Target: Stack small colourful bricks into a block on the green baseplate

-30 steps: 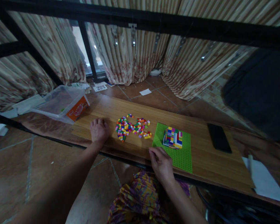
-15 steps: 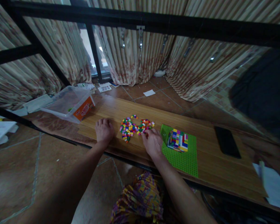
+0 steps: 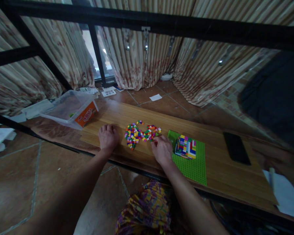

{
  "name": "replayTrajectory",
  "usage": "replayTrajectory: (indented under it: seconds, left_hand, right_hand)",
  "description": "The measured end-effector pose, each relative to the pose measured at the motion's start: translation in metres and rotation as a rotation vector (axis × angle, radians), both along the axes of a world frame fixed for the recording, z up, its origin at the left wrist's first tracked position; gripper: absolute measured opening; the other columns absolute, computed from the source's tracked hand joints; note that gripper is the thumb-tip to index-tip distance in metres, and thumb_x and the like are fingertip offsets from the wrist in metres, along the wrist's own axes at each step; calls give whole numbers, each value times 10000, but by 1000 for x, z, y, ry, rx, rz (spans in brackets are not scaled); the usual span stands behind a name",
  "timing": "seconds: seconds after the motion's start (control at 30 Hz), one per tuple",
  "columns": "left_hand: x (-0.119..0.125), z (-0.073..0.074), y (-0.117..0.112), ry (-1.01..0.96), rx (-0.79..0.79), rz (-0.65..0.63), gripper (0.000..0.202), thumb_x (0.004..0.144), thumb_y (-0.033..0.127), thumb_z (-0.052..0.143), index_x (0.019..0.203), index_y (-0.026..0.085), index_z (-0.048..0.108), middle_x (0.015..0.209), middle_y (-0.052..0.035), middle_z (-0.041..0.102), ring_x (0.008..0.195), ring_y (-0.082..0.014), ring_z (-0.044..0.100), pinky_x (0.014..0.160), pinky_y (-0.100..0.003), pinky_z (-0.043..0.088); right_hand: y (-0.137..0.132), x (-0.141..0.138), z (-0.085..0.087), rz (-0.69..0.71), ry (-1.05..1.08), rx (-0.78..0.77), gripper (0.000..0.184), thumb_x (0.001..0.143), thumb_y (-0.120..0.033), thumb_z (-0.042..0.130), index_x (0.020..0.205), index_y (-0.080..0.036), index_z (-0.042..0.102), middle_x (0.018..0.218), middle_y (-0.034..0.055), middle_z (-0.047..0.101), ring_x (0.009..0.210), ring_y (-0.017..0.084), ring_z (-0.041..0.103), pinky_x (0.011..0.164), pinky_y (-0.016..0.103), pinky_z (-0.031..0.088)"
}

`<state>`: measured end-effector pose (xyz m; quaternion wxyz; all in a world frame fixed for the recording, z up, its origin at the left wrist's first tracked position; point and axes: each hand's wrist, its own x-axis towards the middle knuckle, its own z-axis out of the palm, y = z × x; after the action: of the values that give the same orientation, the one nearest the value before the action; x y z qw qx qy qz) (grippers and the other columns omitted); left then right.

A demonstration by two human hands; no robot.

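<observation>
- The loose bricks (image 3: 132,133) lie in a scattered pile on the wooden board (image 3: 220,169), between the two hands.
- The right hand (image 3: 162,150) is at the pile's near right edge, back up, wrist low, fingers bent down toward the bricks; whether they pinch one, I cannot tell.
- The left hand (image 3: 108,137) rests on the board left of the pile, apart from it, back up, fingers close together and curled; its grip cannot be told.
- Just right of the right hand, a built brick block (image 3: 186,147) stands on the green baseplate (image 3: 192,171).
- One second ago the right hand was at the baseplate's near left corner; it has since moved to the pile. The left hand has stayed put.
- The right hand hides its fingertips and perhaps some bricks; both forearms are cut off by the lower edge.
</observation>
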<state>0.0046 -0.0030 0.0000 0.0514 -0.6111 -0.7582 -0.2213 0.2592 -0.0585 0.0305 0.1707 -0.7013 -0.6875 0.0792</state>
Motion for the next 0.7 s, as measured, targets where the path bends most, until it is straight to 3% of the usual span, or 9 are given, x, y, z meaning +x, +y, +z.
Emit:
replayTrajectory:
  seconds: [0.13,0.33,0.5,0.7]
  left_hand:
    - [0,0,0,-2,3,9,356,883,256,415,1095,101,656,1121,-190,641,1063,-352,545,956,-475,428]
    - [-1,0,1,-6,2,10,355,870,269,416,1073,109,660,1117,-194,643,1067,-362,548,954,-488,429]
    - [-2,0,2,-26,9,5,355,860,280,420,1075,120,652,1115,-191,639,1073,-363,543,972,-496,422]
    - [-2,0,2,-23,-9,5,366,863,280,415,1089,111,647,1127,-204,628,1108,-366,531,989,-498,419]
  right_hand:
    - [5,-7,-3,-10,-35,9,207,917,-357,603,971,-209,738,1020,93,688,1000,248,586,886,354,401]
    - [-5,-7,-2,46,75,125,164,922,-270,575,929,-223,731,990,77,685,992,246,579,895,371,410]
    - [-36,-2,7,77,361,225,175,901,-203,534,907,-217,709,899,54,697,899,209,616,854,327,464]
    - [-86,24,5,-8,635,157,165,887,-266,564,933,-217,715,860,29,712,782,172,663,729,284,521]
